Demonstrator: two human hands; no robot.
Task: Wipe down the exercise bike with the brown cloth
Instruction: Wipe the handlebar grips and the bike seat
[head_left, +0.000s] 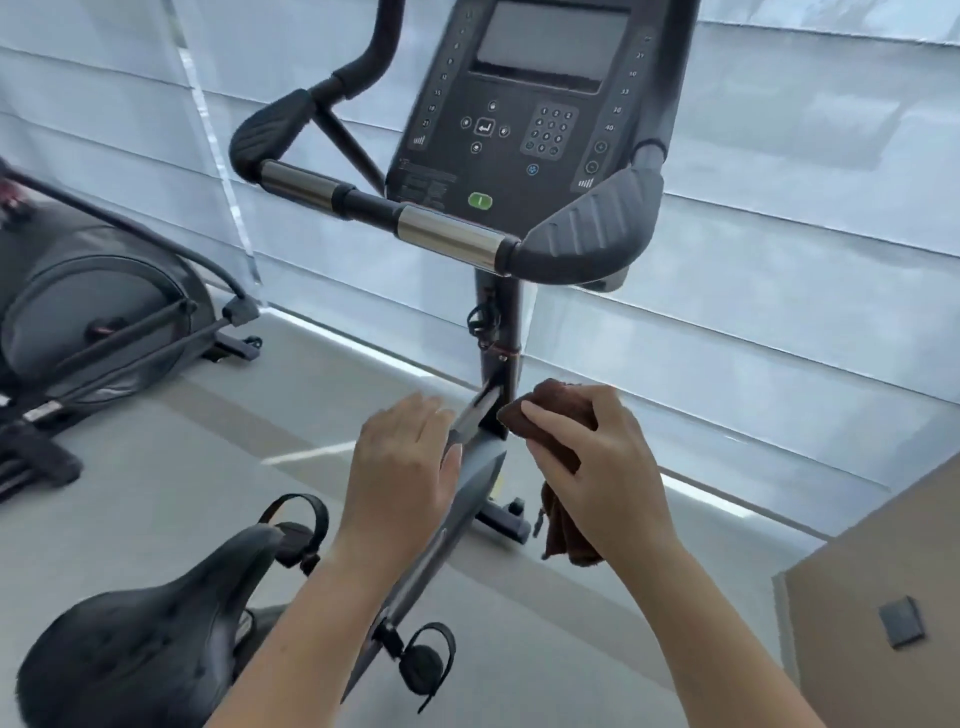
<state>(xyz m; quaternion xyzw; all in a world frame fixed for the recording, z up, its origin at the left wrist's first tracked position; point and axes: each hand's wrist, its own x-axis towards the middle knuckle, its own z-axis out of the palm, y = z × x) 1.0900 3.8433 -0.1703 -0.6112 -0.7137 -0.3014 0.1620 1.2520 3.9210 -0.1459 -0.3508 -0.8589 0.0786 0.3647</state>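
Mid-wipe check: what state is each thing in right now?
Brown cloth: bunched, against the bike post.
Right hand: grips the cloth.
Left hand: fingers straight, resting on the frame.
Screen: blank.
Seat: unoccupied.

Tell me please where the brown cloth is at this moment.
In the head view the brown cloth is right of centre, gripped by the right hand beside the bike's front post; a loose end hangs below the hand.
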